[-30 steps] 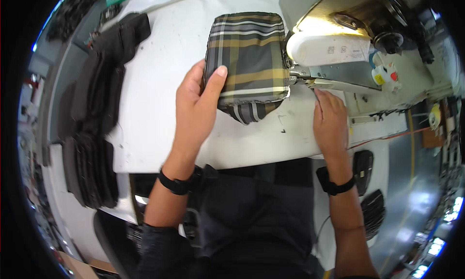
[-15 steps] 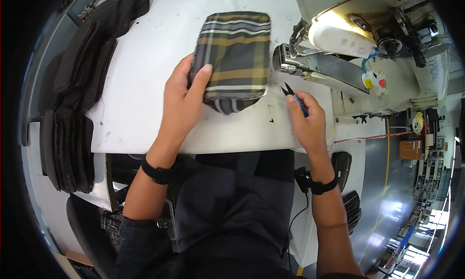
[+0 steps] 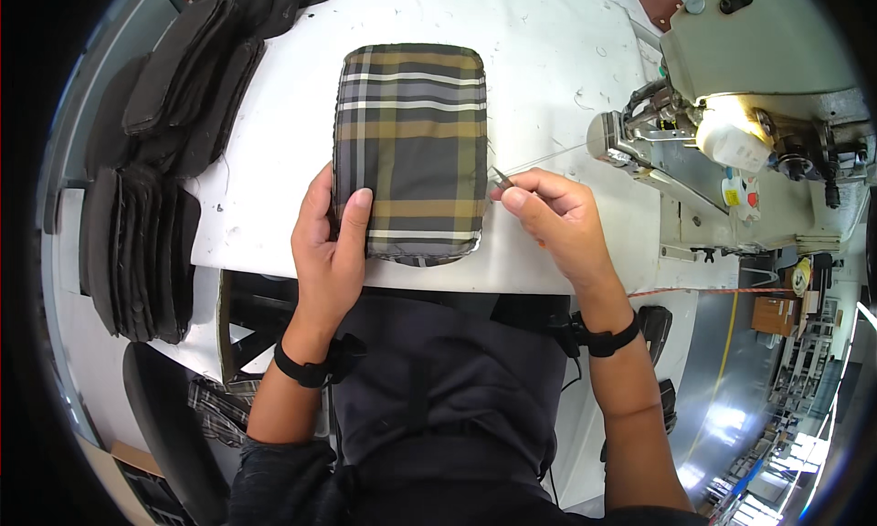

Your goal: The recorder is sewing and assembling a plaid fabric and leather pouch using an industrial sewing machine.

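Lying flat near the front edge of the white table [image 3: 566, 60]: plaid pad [image 3: 411, 147], a rounded rectangle of woven cloth in brown, grey, ochre and white, puffed and seamed round its rim, near end slightly overhanging. Pinned at its near left corner by left hand [image 3: 331, 247], thumb on top, fingers curled down along the left side and closed on the cloth. Pinching a small metal snip [image 3: 501, 176] at the pad's right edge: right hand [image 3: 553, 220], fingers closed tight round the tool, tip touching the seam. Running from that spot to the sewing machine [image 3: 758, 88] at the table's right edge: a thin pale thread [image 3: 548, 158], possibly uncut, though too fine to tell for sure. Judging from this: stitching of the pad looks complete all round, trimming of the loose thread in hand, removal from the machine left. Stacked along the table's left edge and back left corner: dark pads [image 3: 137, 234], matte, foam-like, of the same rounded shape, uncovered. Scattered over the table: thread scraps. Black band on each wrist.
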### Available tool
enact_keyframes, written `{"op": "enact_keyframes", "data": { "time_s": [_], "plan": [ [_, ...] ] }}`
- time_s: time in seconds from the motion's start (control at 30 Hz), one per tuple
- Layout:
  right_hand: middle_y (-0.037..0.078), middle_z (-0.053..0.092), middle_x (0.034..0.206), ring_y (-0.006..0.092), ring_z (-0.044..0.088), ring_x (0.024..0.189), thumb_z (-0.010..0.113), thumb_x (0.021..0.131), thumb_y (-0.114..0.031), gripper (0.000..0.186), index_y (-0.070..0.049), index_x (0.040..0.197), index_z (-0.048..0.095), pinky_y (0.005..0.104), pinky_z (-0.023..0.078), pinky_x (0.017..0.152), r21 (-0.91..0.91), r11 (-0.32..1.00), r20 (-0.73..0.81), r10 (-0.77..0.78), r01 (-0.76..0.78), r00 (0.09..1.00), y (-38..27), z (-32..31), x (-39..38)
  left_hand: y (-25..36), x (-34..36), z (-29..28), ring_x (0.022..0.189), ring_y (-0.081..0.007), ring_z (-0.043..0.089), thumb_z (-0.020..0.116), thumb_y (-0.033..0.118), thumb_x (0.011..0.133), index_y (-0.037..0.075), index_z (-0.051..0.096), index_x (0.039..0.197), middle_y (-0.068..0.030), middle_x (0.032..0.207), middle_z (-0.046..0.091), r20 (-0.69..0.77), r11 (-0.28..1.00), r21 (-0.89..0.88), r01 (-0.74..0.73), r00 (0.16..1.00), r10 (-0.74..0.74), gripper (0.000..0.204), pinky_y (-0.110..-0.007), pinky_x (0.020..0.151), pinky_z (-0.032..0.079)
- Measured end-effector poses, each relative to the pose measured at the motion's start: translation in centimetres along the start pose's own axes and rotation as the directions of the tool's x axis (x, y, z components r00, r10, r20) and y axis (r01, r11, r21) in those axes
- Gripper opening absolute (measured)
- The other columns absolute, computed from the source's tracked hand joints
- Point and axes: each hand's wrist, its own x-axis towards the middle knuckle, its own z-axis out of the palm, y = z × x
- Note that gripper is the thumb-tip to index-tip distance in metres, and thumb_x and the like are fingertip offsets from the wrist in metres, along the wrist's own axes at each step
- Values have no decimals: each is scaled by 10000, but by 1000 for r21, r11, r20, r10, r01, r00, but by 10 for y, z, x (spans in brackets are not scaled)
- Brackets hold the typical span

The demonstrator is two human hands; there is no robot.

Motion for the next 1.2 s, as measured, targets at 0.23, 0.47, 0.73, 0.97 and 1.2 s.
{"op": "enact_keyframes", "data": {
  "time_s": [0.23, 0.47, 0.73, 0.97, 1.2],
  "plan": [
    [12, 707, 872, 68, 594, 799, 791, 963, -146, 174, 23, 1005, 782, 239, 469, 725, -130, 987, 44, -88, 93, 995, 5, 0, 2, -1, 3, 3, 1170, -153, 617, 591, 75, 1078, -70, 528, 1453, -117, 1310, 666, 13, 1000, -10, -12, 1000, 12, 408, -291, 1041, 473],
    [75, 705, 951, 111, 623, 835, 795, 932, -95, 227, 25, 1120, 753, 238, 482, 725, -467, 870, -203, -281, 160, 938, 31, -51, -44, 11, 2, -2, 1156, -134, 619, 587, 114, 1087, -80, 515, 1469, -107, 1322, 661, 40, 999, -44, 24, 999, -22, 434, -287, 1027, 485],
    [135, 698, 1222, 338, 629, 1166, 771, 913, -201, 366, -44, 1238, 711, 430, 458, 1002, -960, 278, -157, -639, 37, 753, 59, -91, -70, 7, 14, -17, 877, -68, 650, 690, 151, 1038, -65, 736, 1208, -30, 987, 750, 244, 950, -195, 244, 950, -194, 278, -227, 785, 520],
    [93, 726, 1159, 295, 658, 1096, 761, 907, -183, 279, -60, 1156, 733, 410, 466, 961, -937, 329, -172, -724, 114, 668, 66, -92, -63, 13, 25, -18, 848, -56, 630, 685, 162, 1041, -53, 761, 1157, -8, 943, 738, 365, 968, 91, 233, 897, -250, 256, -229, 757, 514],
    [108, 740, 1118, 307, 676, 1051, 744, 929, -186, 241, -56, 1132, 743, 413, 496, 938, -933, 336, -187, -757, 128, 626, 71, -105, -63, 65, 13, -16, 884, -82, 630, 654, 100, 1046, -77, 736, 1183, -25, 955, 739, 486, 972, 222, 79, 855, -181, 239, -248, 806, 503]
  ]
}}
